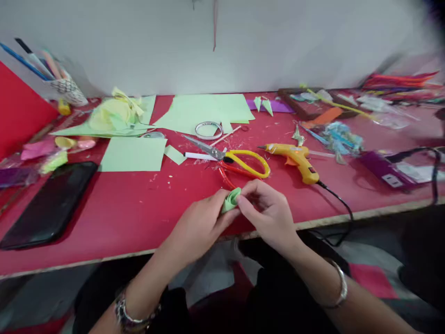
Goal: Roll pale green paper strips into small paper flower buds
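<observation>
A small rolled piece of light green paper (230, 201) is pinched between both hands, just above the table's front edge. My left hand (199, 223) grips it from the left, with the fingertips behind the roll partly hidden. From the right, the thumb and index finger of my right hand (269, 211) close on its upper rim. Right behind the hands lie scissors (248, 163) with one yellow and one red handle, blades pointing left. A white marker (200, 156) lies under the blades. To the right rests a yellow hot glue gun (297, 157).
Green paper sheets (134, 154) and a tape roll (208, 131) lie further back. A black phone (52, 204) is at left, below a pen cup (69, 88). The glue gun's black cord (342, 204) hangs over the front edge. Craft scraps (342, 138) lie at right.
</observation>
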Demonstrator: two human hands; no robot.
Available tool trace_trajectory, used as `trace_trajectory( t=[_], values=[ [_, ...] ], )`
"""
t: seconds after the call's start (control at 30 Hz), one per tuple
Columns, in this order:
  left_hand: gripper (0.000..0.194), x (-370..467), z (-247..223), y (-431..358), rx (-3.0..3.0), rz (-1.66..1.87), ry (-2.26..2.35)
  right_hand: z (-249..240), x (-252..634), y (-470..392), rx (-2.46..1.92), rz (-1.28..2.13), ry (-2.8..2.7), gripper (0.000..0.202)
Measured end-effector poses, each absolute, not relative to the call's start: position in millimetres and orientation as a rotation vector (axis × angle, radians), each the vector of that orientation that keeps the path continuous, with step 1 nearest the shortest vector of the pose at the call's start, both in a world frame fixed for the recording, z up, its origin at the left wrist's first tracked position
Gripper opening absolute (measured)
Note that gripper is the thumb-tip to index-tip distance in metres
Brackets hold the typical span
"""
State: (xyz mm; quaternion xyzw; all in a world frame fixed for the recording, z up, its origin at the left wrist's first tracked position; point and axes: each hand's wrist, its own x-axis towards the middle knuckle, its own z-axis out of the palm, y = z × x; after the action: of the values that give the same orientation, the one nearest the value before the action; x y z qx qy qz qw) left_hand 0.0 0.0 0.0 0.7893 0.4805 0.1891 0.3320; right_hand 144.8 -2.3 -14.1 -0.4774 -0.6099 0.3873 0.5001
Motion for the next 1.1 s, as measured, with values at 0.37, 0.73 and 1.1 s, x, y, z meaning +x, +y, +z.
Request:
trace_trajectory(
  t=[0.37,0.73,1.1],
  values=[
    [0.022,-7.5,6.1,2.7,1.650,0.593,1.025,-14.5,148.4,-3.0,-1.069,1.009,-1.515,0.004],
    [0.011,-6.3,7.2,2.8,1.526,0.626,0.925,-12.6,152.4,-6.2,-0.928,1.070,-1.559,0.005],
    [0.010,-2.9,-4.4,3.2,2.027,0.918,1.180,-9.4,148.6,-7.9,-0.916,0.413,-1.744,0.013]
  ],
)
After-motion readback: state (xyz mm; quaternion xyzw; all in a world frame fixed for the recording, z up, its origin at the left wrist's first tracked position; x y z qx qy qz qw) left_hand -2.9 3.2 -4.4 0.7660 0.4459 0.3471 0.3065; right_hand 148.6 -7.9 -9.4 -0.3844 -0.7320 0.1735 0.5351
